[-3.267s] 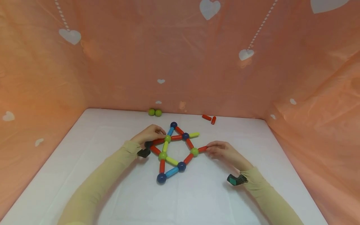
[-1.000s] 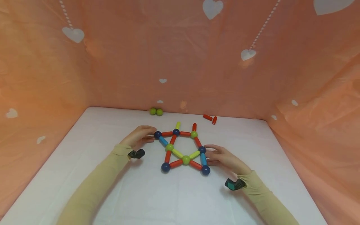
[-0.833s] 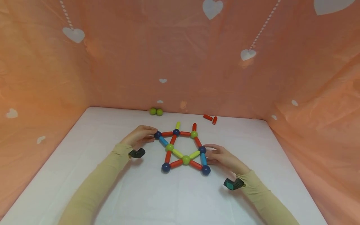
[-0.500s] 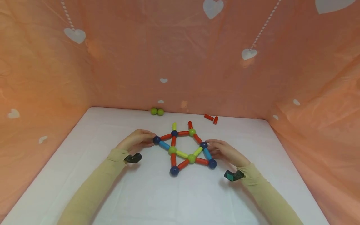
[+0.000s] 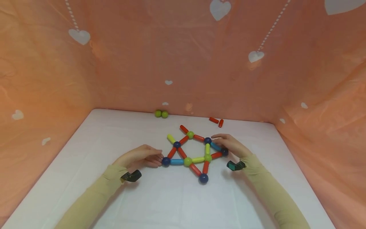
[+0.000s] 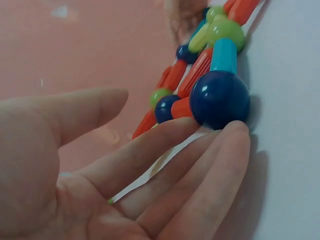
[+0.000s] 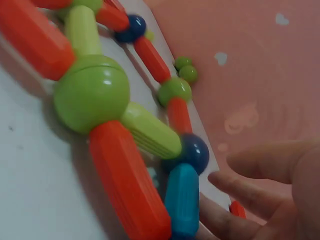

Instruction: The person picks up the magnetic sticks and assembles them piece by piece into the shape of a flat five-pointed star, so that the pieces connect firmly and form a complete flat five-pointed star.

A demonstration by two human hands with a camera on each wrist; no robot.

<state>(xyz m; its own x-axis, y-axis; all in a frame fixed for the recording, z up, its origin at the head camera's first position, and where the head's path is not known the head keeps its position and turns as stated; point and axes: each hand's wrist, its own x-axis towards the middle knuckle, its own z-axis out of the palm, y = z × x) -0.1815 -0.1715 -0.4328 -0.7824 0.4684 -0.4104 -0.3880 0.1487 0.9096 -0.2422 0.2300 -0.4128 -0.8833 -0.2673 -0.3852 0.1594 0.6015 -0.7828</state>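
Note:
A star-like frame of magnetic sticks (image 5: 198, 159) and balls lies flat on the white table in the head view. Its corners are green and dark blue balls, joined by red, yellow-green and light blue sticks. At its left tip, the fingers of my left hand (image 5: 141, 156) touch a dark blue ball (image 6: 220, 100); the thumb stands away from it. My right hand (image 5: 230, 144) is at the frame's right side, beside a light blue stick (image 7: 182, 200) and a dark blue ball (image 7: 194, 153). Its fingers look extended; contact is partly hidden. One red stick (image 5: 184, 129) and one yellow-green stick (image 5: 171, 138) point outward from the far side.
Two loose green balls (image 5: 161, 114) lie side by side at the table's back edge. Two loose red sticks (image 5: 213, 120) lie at the back right. A pink sheet with white hearts (image 5: 220, 9) surrounds the table (image 5: 160, 203) at the back and sides.
The frame has turned counter-clockwise on the table as seen from above. My left hand has come nearer the front edge with the left ball; my right hand has moved slightly farther back.

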